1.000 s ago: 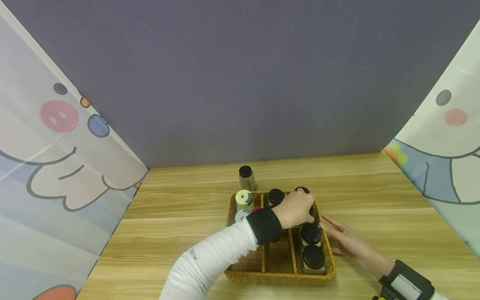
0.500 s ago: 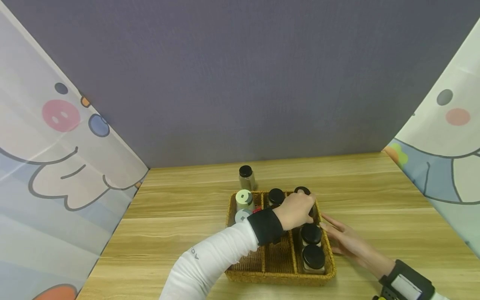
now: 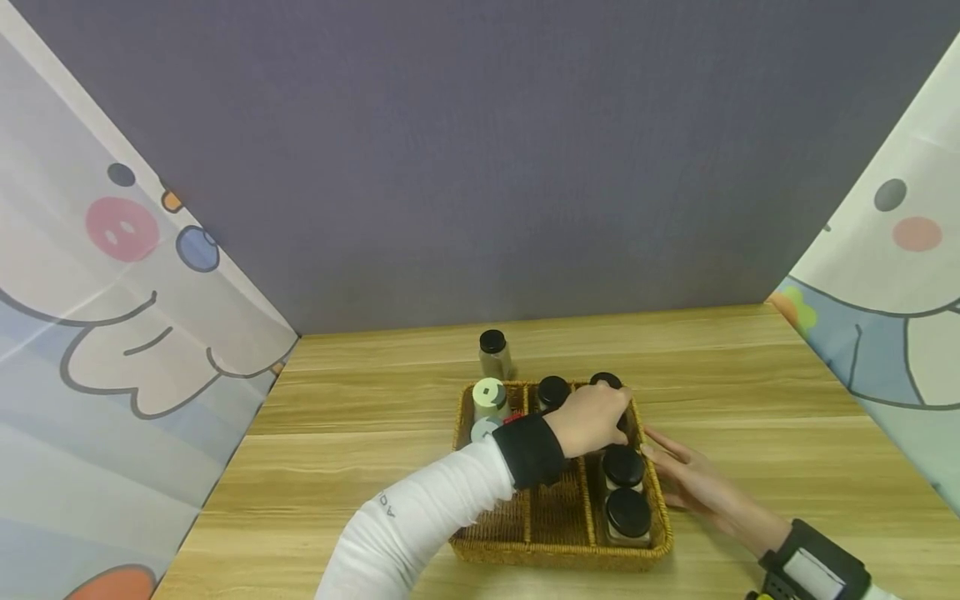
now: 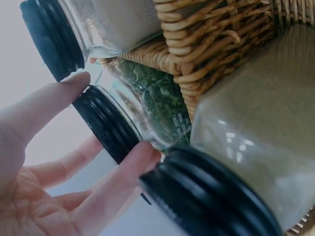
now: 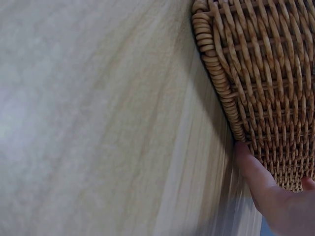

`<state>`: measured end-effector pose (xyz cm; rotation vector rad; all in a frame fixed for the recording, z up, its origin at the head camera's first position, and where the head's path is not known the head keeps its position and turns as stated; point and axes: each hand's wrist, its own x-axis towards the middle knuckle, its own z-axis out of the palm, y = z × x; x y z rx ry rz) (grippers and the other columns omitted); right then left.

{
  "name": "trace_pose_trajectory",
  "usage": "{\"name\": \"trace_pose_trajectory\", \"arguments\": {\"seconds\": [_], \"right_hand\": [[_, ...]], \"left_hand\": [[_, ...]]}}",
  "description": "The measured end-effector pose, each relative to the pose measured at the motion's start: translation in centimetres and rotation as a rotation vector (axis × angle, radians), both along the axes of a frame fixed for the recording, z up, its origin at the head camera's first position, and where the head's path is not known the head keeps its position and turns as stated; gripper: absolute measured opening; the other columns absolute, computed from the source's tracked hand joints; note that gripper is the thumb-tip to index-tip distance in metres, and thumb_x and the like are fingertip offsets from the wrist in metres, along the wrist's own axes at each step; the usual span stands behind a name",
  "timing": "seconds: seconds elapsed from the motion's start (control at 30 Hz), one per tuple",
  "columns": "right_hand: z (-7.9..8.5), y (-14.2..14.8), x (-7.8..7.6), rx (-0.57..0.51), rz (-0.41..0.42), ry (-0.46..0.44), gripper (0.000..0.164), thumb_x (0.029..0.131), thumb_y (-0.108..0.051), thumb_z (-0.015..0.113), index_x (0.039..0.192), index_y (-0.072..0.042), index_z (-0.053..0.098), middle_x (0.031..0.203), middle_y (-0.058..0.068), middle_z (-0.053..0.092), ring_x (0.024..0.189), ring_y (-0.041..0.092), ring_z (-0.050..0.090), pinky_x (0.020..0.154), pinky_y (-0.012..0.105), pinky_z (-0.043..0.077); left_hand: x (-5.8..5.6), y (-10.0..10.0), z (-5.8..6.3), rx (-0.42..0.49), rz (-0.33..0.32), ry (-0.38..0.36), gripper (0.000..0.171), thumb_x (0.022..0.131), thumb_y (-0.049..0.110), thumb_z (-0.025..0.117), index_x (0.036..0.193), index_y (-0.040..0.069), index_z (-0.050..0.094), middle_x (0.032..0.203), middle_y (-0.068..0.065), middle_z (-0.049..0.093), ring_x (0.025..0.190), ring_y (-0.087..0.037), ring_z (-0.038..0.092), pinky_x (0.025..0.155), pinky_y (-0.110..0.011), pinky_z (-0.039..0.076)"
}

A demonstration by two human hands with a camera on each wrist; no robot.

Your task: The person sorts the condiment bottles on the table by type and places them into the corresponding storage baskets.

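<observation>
My left hand [image 3: 588, 418] reaches into the right column of a wicker basket [image 3: 555, 557]. In the left wrist view, its thumb and fingers pinch the black lid [image 4: 106, 120] of a glass jar of green dried herbs [image 4: 165, 105]. On either side of that jar stand black-lidded jars, one with pale contents [image 4: 118, 24] and one with beige powder [image 4: 261, 123]. My right hand [image 3: 686, 477] lies against the basket's outer right side. Its fairly straight finger [image 5: 253, 169] touches the woven wall [image 5: 266, 88] low down by the table in the right wrist view.
Behind the basket stands a black-lidded jar [image 3: 495, 356] on the wooden table [image 3: 337, 417]. Inside are a pale-green-lidded container [image 3: 490, 396], a grey-white-lidded one [image 3: 485, 428] and several black-lidded jars [image 3: 628, 515]. A grey panel [image 3: 480, 167] rises at the table's back edge.
</observation>
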<state>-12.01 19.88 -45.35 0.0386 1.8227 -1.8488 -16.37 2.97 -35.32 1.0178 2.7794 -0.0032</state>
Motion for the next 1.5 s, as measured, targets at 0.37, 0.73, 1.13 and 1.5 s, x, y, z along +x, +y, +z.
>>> {"name": "trace_pose_trajectory", "arguments": {"seconds": [0.37,0.73,1.13,1.5], "right_hand": [[0.0,-0.1,0.1,0.005,-0.008,0.013,0.069,0.093,-0.034,0.042,0.143,-0.01,0.001,0.142,0.029,-0.002,0.127,0.047,0.007,0.089,0.055,0.038],[0.1,-0.1,0.2,0.016,-0.008,0.013,0.069,0.093,-0.035,0.042,0.143,-0.01,0.001,0.143,0.027,-0.003,0.127,0.047,0.006,0.09,0.057,0.036],[0.0,0.0,0.3,0.011,-0.004,0.023,0.068,0.093,-0.034,0.041,0.143,-0.01,0.001,0.143,0.027,-0.008,0.126,0.048,0.002,0.09,0.061,0.032],[0.0,-0.1,0.4,0.008,-0.005,0.029,0.068,0.093,-0.034,0.041,0.143,-0.01,0.002,0.143,0.027,-0.009,0.126,0.049,0.002,0.09,0.06,0.033]], "left_hand": [[-0.4,-1.2,1.0,0.05,-0.041,-0.035,0.041,0.078,0.034,0.066,0.114,0.017,0.056,0.102,0.005,0.06,0.078,-0.006,0.057,0.059,-0.011,0.042],[-1.2,-2.8,2.2,0.049,-0.08,-0.052,0.042,0.081,0.035,0.062,0.12,0.021,0.054,0.114,0.006,0.057,0.091,-0.007,0.057,0.068,-0.015,0.044],[-3.0,-5.6,3.3,0.152,-0.038,-0.05,0.038,0.084,0.027,0.061,0.119,0.015,0.054,0.109,0.0,0.06,0.081,-0.007,0.058,0.06,-0.015,0.043],[-5.1,-8.5,3.3,0.164,0.089,0.037,0.032,0.085,0.025,0.06,0.115,0.018,0.056,0.098,-0.001,0.061,0.081,-0.012,0.056,0.053,-0.019,0.041]]}}
